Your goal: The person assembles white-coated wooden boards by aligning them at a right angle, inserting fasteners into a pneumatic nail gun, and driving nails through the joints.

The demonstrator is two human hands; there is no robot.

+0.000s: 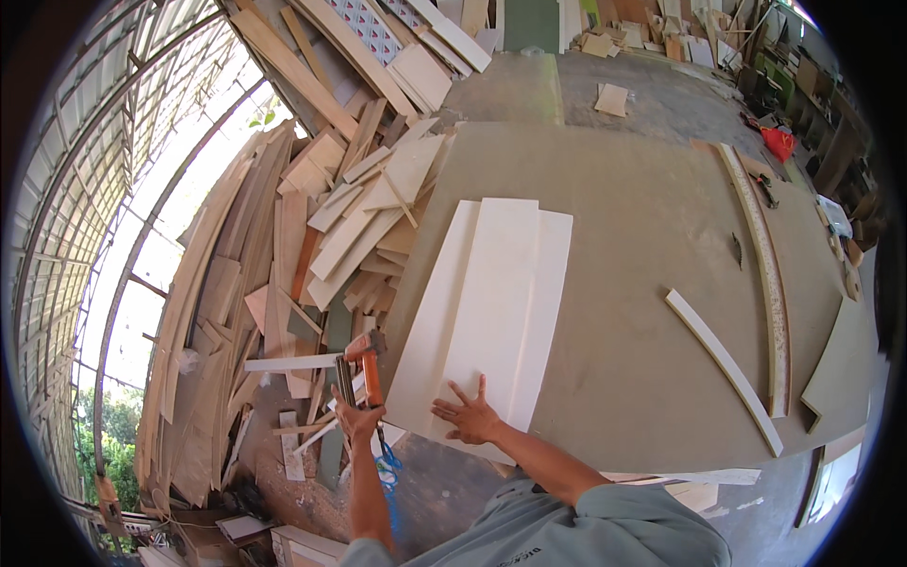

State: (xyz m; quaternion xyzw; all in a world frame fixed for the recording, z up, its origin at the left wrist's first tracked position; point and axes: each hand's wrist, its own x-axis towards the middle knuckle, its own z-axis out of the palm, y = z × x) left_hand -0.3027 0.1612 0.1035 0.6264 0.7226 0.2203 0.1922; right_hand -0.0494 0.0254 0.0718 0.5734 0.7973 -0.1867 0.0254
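My left hand (358, 417) is closed around an orange and black nail gun (371, 381), raised off the table's left edge. A blue coiled air hose (388, 470) hangs beneath that hand. My right hand (470, 417) lies with fingers spread on a stack of white boards (496, 283). In the stack, a narrower panel rests over wider pieces that show along both sides. A pale strip (291, 363) runs leftward from beside the nail gun; whether it touches the tool I cannot tell.
The boards lie on a large brown worktable (642, 246). To their right are a short white strip (723, 370) and a long speckled strip (758, 274). Wood offcuts (364, 222) pile up left of the table, beside leaning planks (213, 283). A red bag (778, 144) sits far right.
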